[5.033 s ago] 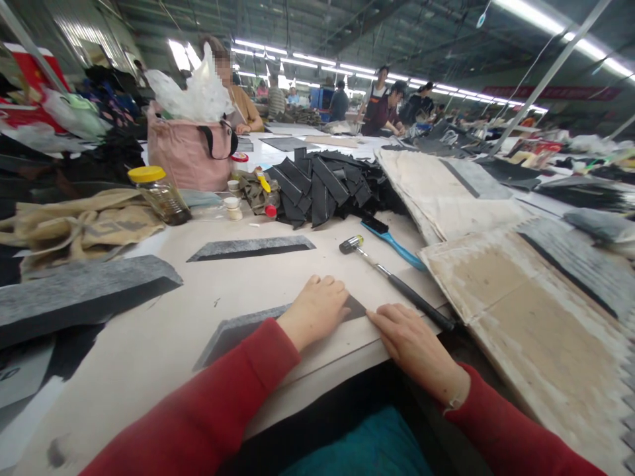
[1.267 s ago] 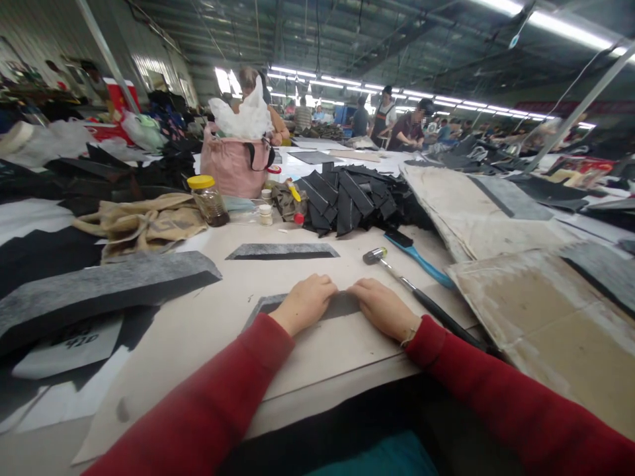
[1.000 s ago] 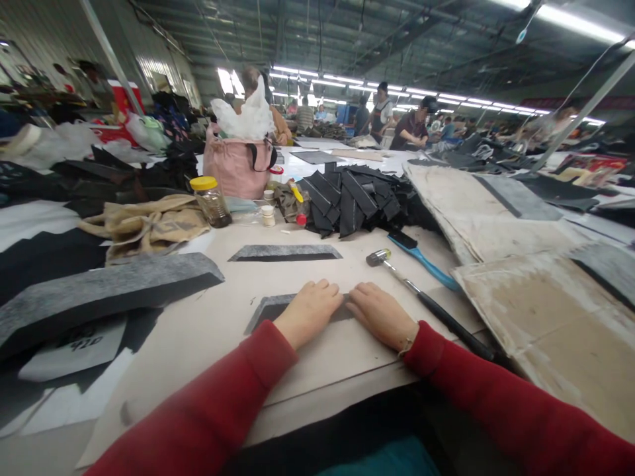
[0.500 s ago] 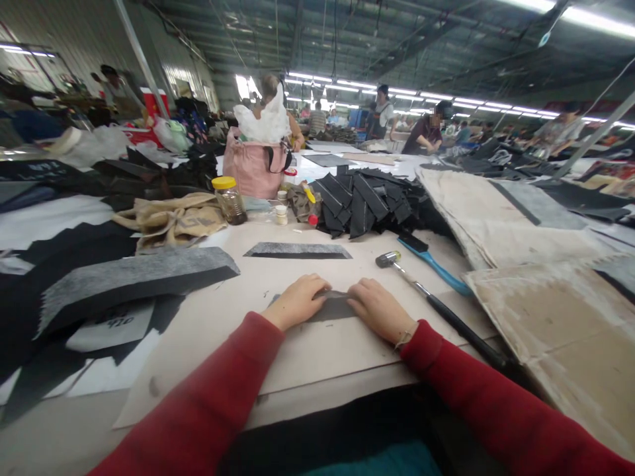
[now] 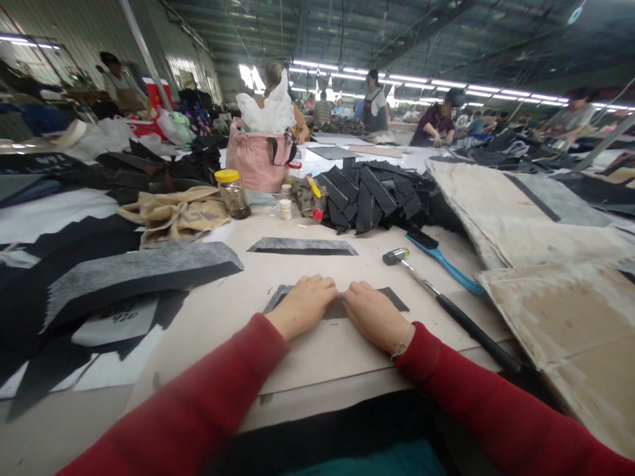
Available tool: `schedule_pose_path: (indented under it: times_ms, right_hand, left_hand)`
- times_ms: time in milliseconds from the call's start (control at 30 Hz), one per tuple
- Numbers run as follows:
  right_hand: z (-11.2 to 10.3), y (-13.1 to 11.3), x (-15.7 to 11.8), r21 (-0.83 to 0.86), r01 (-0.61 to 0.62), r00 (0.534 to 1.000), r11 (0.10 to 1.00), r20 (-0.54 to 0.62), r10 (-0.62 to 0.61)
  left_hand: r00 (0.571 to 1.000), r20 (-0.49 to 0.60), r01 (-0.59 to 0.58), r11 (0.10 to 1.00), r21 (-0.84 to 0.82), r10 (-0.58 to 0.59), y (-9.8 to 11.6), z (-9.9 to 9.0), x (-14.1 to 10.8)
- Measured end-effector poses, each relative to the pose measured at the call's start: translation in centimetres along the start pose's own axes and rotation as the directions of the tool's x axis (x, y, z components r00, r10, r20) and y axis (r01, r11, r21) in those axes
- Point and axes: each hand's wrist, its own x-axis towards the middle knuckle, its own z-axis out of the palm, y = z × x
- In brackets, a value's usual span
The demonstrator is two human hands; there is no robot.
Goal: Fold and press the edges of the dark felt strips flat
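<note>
A dark fabric strip (image 5: 336,311) lies flat on the pale board (image 5: 198,330) in front of me, its ends showing on either side of my hands. My left hand (image 5: 308,303) is closed on its middle, fingers bent and pressed together. Close beside it, my right hand (image 5: 376,313) is closed on the same strip, the two hands almost touching. The fingertips are mostly hidden behind the knuckles. Just beyond the hands lies another strip (image 5: 302,246), grey on top with a black lower edge.
To the right lie a black-handled mallet (image 5: 436,294) and a blue brush (image 5: 449,264). A pile of black pieces (image 5: 372,195), a yellow-lidded jar (image 5: 233,195) and a pink bag (image 5: 260,158) stand behind. Cut fabric (image 5: 149,274) is at left, stiff sheets (image 5: 565,317) at right. Co-workers are farther back.
My hands have drawn closer together over the strip, and more of its right end now shows. The view has shifted slightly.
</note>
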Motion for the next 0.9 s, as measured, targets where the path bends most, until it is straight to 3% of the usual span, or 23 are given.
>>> schedule_pose_path:
  times_ms: [100,233,400,567,667,800,900]
  right_hand:
    - [-0.1,-0.6,0.2,-0.045,-0.015,1.0,0.999,-0.009,0.015]
    - [-0.2,-0.5,0.1,-0.005,-0.069,0.996,0.998,-0.053,0.068]
    - [-0.3,0.0,0.5,0.202,-0.05,0.998,0.978,-0.016,0.055]
    - [0.4,-0.1,2.0,0.379,0.042,0.999,0.924,-0.016,-0.039]
    - [0.7,-0.6,2.1,0.32,0.092,0.996,0.943,-0.024,-0.089]
    - [0.3,-2.0,1.9,0.078,0.158,0.987,0.984,-0.004,-0.158]
    - [-0.1,-2.7,2.0,0.005,0.133,0.991,0.991,0.011,-0.133]
  left_hand:
    - [1.0,0.012,0.017,1.0,0.0,-0.017,0.0,-0.2,-0.2]
    - [0.997,-0.007,0.081,0.989,-0.121,-0.083,-1.6,-0.3,-1.0]
    - [0.989,-0.043,0.125,0.961,-0.245,-0.14,-3.5,-0.6,-2.2]
    - [0.99,-0.057,0.113,0.962,-0.25,-0.132,-3.3,-0.6,-2.5]
    - [0.993,-0.046,0.097,0.977,-0.188,-0.108,-2.9,-0.7,-2.6]
    - [0.998,0.007,0.062,0.996,-0.063,-0.062,-2.5,-0.9,-2.9]
    - [0.997,0.025,0.078,0.993,-0.086,-0.076,-3.0,-1.1,-3.4]
